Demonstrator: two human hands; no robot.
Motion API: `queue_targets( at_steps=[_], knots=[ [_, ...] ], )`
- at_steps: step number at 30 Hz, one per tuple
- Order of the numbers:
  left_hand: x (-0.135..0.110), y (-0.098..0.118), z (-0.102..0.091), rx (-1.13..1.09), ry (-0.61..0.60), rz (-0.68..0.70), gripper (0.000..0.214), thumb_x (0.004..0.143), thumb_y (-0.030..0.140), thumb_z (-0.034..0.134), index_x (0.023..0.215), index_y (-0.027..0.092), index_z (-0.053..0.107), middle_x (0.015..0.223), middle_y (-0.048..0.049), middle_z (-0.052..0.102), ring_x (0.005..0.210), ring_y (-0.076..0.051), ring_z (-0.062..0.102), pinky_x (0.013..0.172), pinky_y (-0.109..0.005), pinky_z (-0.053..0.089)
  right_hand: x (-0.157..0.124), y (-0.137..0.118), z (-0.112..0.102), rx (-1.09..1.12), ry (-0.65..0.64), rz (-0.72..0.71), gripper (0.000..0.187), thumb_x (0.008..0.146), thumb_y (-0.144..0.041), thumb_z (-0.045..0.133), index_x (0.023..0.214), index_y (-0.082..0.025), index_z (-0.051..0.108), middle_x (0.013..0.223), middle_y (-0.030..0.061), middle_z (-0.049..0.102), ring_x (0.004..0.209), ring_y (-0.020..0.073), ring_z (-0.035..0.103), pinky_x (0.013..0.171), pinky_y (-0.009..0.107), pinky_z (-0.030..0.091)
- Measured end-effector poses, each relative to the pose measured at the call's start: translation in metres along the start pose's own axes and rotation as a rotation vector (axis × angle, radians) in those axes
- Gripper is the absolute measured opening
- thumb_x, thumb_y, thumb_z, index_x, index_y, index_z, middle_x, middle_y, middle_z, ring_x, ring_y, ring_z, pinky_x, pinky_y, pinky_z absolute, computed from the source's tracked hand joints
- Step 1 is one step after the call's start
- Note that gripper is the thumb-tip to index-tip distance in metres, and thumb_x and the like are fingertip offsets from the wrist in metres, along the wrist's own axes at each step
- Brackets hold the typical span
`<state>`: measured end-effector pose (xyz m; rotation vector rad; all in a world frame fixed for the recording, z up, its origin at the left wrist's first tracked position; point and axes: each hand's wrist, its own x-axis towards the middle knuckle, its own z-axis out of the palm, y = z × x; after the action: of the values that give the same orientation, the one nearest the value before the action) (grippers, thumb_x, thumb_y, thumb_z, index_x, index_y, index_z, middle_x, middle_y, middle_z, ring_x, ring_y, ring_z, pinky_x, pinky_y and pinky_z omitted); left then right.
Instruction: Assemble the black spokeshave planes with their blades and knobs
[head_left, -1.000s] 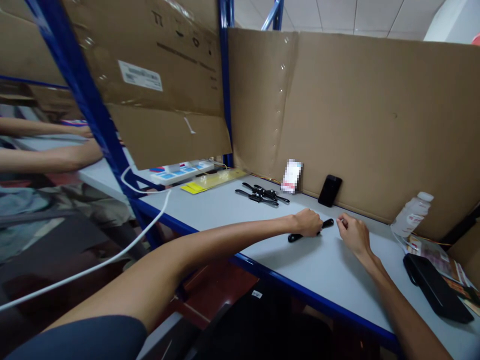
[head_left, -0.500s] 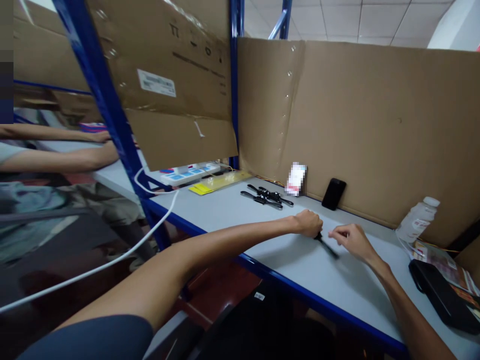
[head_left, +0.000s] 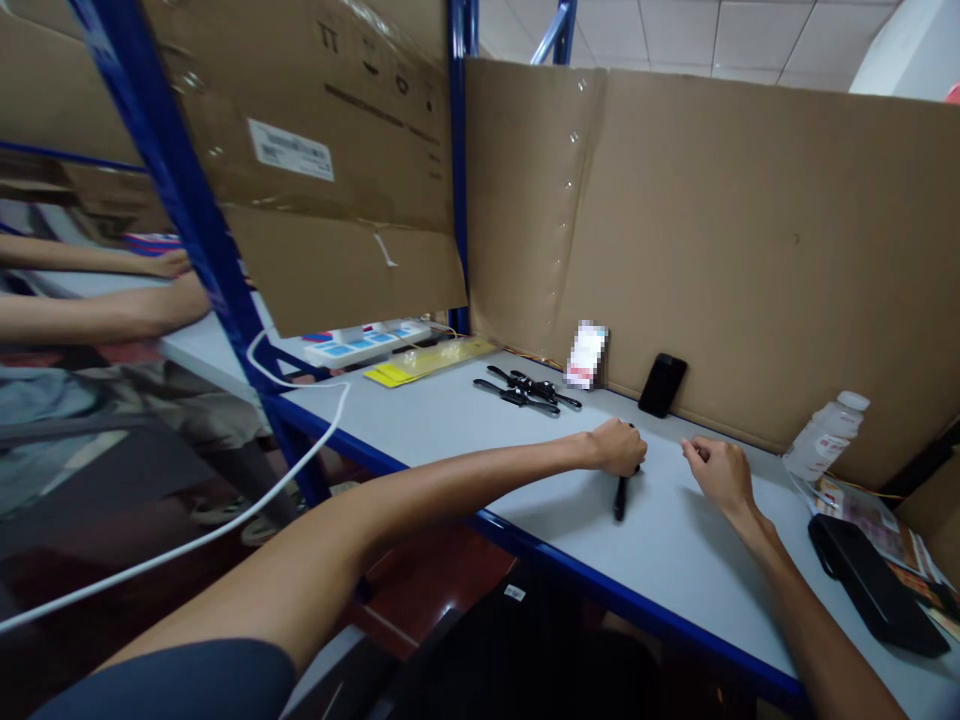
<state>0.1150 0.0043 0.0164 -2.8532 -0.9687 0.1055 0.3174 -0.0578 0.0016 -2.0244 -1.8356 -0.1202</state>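
Observation:
My left hand is closed around a black spokeshave above the grey tabletop. One handle of that spokeshave points down toward the front edge, and a small bit of its other end shows over the knuckles; the middle is covered by my fingers. To its right, apart from it, my right hand is raised with thumb and fingers pinched together. Whatever those fingertips hold, if anything, is too small to see. Beyond my left hand, more black spokeshaves lie crosswise in a loose group on the table.
At the back, a lit phone and a dark phone lean on the cardboard wall. A plastic bottle and black case are right. A power strip, yellow packaging and co-worker's arms are left.
The spokeshave in my left hand has turned, its visible handle swinging from pointing right to nearly straight down. My right hand has drawn slightly away to the right.

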Motion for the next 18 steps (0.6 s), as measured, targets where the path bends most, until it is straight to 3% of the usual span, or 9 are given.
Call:
queue_targets(
  at_steps=[10, 18],
  knots=[
    [-0.005, 0.004, 0.004, 0.035, -0.023, 0.035, 0.033, 0.099, 0.037, 0.063, 0.125, 0.015, 0.061, 0.123, -0.0097, 0.064, 0.106, -0.023, 0.065, 0.091, -0.044, 0.058, -0.012, -0.019, 0.002, -0.041, -0.210, -0.161, 0.032, 0.098, -0.039, 0.062, 0.124, -0.020, 0.062, 0.126, 0.0087, 0.064, 0.106, 0.0215, 0.065, 0.090, 0.043, 0.057],
    [0.001, 0.001, 0.003, 0.013, -0.004, -0.012, 0.034, 0.099, 0.037, 0.063, 0.126, 0.015, 0.061, 0.124, -0.0100, 0.063, 0.106, -0.023, 0.065, 0.091, -0.044, 0.058, -0.028, -0.033, 0.005, -0.041, -0.303, -0.077, 0.031, 0.099, -0.039, 0.062, 0.122, -0.019, 0.063, 0.123, 0.0085, 0.065, 0.102, 0.0202, 0.066, 0.087, 0.041, 0.058]
  ],
)
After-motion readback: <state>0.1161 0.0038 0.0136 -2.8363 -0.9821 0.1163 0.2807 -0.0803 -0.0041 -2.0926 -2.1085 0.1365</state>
